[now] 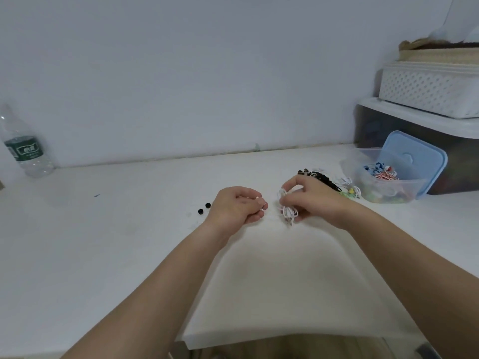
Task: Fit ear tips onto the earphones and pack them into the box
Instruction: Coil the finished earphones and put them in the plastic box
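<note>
Head view: your right hand (313, 200) is gripping white earphones (288, 212), left hand (237, 207) sitting curled, contents unclear; table (103, 242) lying open leftward.

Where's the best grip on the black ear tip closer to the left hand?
I'd pinch the ear tip across its round sides, straight down from above: it is small, low on the table, with a gap to its twin. The left hand is nearest; the right hand holds the white earphones.

White table (103, 255), water bottle (23, 149), black ear tips (208, 205), box (388, 189)
</note>
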`<state>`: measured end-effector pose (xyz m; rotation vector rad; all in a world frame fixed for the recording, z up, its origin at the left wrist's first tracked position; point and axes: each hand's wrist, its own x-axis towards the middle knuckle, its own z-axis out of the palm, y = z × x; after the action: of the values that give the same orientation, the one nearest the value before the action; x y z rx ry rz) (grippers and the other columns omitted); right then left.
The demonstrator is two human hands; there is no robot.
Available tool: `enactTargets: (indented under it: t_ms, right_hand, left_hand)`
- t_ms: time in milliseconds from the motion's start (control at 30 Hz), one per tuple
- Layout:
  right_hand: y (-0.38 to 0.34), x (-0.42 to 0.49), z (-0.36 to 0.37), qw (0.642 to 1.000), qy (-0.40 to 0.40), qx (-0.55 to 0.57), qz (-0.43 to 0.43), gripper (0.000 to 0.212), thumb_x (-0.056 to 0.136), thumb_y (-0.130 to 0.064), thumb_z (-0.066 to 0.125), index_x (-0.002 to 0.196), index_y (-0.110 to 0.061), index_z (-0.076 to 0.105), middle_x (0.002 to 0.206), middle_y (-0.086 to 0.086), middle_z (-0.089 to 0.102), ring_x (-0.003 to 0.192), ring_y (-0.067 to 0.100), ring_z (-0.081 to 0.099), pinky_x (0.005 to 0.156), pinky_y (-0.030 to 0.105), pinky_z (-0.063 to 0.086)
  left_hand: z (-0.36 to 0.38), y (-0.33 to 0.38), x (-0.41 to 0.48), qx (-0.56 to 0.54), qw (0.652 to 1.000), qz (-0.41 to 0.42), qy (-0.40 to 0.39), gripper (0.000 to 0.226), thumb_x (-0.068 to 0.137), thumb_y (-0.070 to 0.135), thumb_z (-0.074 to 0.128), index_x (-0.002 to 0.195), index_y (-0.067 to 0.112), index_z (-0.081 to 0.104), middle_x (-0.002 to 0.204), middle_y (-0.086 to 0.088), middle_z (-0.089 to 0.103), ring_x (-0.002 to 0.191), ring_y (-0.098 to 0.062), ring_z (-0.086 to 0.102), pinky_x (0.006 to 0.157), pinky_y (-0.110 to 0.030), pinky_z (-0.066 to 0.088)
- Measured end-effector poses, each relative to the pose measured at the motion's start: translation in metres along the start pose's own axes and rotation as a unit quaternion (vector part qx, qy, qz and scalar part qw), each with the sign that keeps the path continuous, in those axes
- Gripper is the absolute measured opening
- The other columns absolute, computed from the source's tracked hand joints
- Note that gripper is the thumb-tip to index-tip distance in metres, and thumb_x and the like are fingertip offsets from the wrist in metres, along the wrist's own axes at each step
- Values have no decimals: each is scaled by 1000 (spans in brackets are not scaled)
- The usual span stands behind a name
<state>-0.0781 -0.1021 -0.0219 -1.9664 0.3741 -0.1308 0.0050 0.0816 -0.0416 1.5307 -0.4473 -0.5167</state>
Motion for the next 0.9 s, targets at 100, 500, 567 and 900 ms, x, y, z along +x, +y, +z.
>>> enactTargets:
  t_ms: [100, 500, 567, 900]
  right_hand:
    - [6, -5, 2, 988, -24, -150, -1, 14, 84, -28, 71, 98, -28, 67, 69, -4, 66, 59, 14, 64, 61, 30, 50]
    - [19, -4, 14, 986, -12, -100, -133, 15, 89, -20, 72, 101, -28, 77, 85, 5, 77, 76, 12, 65, 78, 34, 55]
    - [22, -2, 14, 988, -2, -66, -142, 15, 87, -12, 74, 96, -24, 78, 86, 16, 76, 73, 17, 61, 74, 37, 52]
    - [16, 4, 11, 988, 35, -82, -128, 17, 86, -8, 71, 96, -22, 74, 68, 1, 72, 63, 7, 62, 68, 26, 51]
  left_hand:
    - [7, -3, 1, 36, 999, 19, 8, 17, 86, 3, 76, 100, -4, 70, 81, -18, 72, 70, -19, 70, 78, -28, 62]
    - [16, -12, 2, 50, 998, 44, 2, 11, 86, 0, 75, 95, -3, 71, 86, -22, 75, 75, -25, 75, 74, -29, 61]
    - [16, -9, -2, -2, 1000, 16, 2, 21, 85, 1, 77, 101, -5, 66, 82, -18, 75, 70, -20, 74, 66, -23, 58]
    - [18, -17, 2, 115, 992, 39, 45, 12, 82, 5, 79, 87, 2, 69, 71, -16, 73, 64, -25, 71, 69, -41, 60]
